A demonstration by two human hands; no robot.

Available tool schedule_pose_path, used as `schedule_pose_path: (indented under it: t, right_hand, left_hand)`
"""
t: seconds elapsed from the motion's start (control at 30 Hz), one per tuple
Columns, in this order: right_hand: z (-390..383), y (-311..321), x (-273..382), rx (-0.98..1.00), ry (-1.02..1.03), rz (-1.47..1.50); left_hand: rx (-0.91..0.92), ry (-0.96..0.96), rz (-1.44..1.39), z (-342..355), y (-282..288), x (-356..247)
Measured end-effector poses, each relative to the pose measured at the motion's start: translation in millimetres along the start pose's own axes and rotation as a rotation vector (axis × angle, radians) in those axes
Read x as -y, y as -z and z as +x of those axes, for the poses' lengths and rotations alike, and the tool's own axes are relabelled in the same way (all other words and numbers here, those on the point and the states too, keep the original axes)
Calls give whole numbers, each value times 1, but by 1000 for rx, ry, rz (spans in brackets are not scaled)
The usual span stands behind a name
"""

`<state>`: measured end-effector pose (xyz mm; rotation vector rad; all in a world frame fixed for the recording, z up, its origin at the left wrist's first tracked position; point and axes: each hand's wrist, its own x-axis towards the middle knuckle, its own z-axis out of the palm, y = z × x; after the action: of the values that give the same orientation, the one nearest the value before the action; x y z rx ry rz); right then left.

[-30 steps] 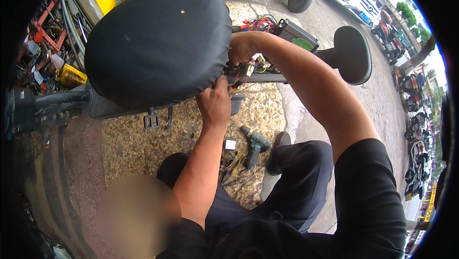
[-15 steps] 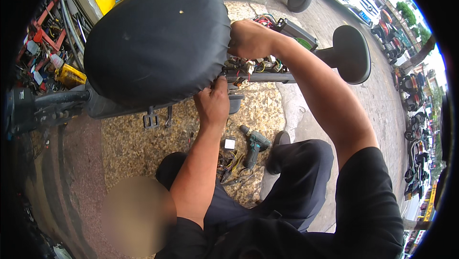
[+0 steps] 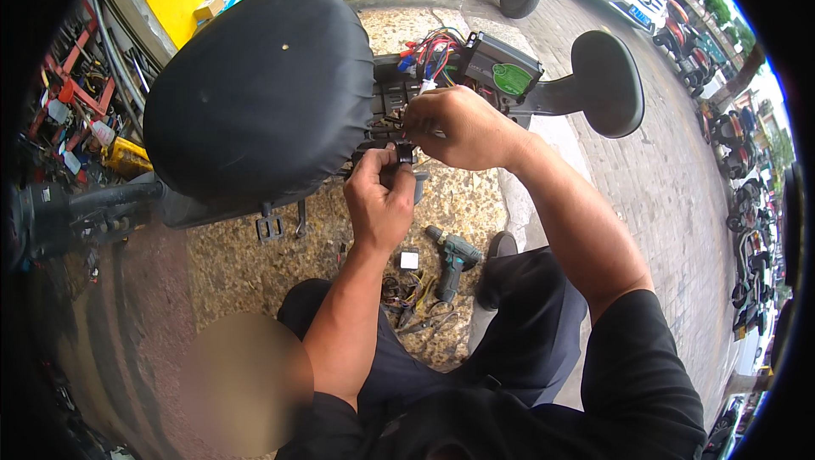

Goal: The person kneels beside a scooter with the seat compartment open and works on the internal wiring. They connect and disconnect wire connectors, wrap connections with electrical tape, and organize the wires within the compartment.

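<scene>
My left hand [image 3: 379,201] pinches a small black part [image 3: 405,153] between thumb and fingers, just below the right edge of a black padded seat [image 3: 255,95]. The kind of part is too small to tell. Close above it, my right hand [image 3: 467,129] is closed, its fingertips together beside the frame of the electric bike; what they grip is hidden. Behind that hand lies a bundle of red, blue and black wires [image 3: 437,48]. A dark finned controller box [image 3: 497,57] with a green label rests right of the wires.
A cordless drill [image 3: 456,260], a small white square piece [image 3: 408,260] and tangled wires [image 3: 412,294] lie on the stone slab between my legs. The black backrest pad [image 3: 608,84] juts out at right. Cluttered tools and a yellow container [image 3: 127,157] stand at far left.
Both hands have drawn back toward me from the frame, and the small black part now shows in my left fingers. The seat appears shifted left, uncovering the wires and controller box.
</scene>
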<state>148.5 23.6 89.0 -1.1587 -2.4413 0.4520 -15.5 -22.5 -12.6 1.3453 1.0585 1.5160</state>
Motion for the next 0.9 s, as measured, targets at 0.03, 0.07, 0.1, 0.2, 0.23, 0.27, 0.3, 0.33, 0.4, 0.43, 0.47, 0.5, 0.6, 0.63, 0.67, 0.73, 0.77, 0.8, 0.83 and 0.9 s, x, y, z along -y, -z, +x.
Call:
schedule_pose_path:
  t: [0.03,0.07,0.1,0.2,0.23,0.27,0.3,0.33,0.4,0.43,0.47,0.5,0.6,0.63,0.67,0.73,0.77,0.8,0.83,0.9]
  right_hand:
    - [-2,-1,0,-32,55,31]
    - [-4,-3,-1,-28,61,14]
    - [-5,-4,-1,-24,66,-3]
    - [-10,-8,-2,-74,48,50]
    - [-13,-10,-2,-100,15,124]
    - [-17,-11,-2,-139,-1,191]
    - [-21,-13,-2,-164,-92,343]
    - [-25,-16,-1,-201,-168,489]
    - [-36,-19,-2,-295,-309,630]
    - [-42,-19,-3,-349,-375,623]
    - [-49,-20,-4,-410,-423,618]
    - [-54,-22,-6,-471,-473,726]
    - [-76,-27,-11,-510,-611,899]
    - [-84,-30,-12,-535,-642,938]
    - [-91,-34,-14,-559,-657,1036]
    - [-104,-45,-16,-612,-655,1256]
    - [-110,-48,-19,-631,-632,1378]
    - [-115,-53,-20,-594,-573,1554]
    - [-120,-57,-20,-552,-467,1733]
    - [-125,-64,-20,-483,-347,1945]
  left_hand:
    - [10,15,-2,0,0,0]
    - [13,37,1,-1,1,0]
    - [31,21,6,-2,1,-1]
    - [82,0,15,-3,4,-3]
    - [110,-3,5,-3,6,-4]
    - [143,-2,-1,-2,8,-6]
    - [177,-28,-60,-2,11,-8]
    - [217,-49,-115,-1,14,-11]
    - [276,-127,-174,-1,18,-17]
    - [293,-185,-179,-1,19,-21]
    - [324,-249,-186,-2,20,-24]
    - [354,-205,-179,-6,24,-29]
    - [467,-141,-302,-10,30,-38]
    - [477,-15,-430,-13,30,-40]
    - [486,35,-453,-13,29,-41]
    - [502,137,-519,-12,27,-41]
    - [512,152,-511,-11,26,-42]
    - [519,166,-511,-10,24,-43]
    - [526,175,-516,-9,22,-45]
    - [543,182,-481,-7,18,-52]
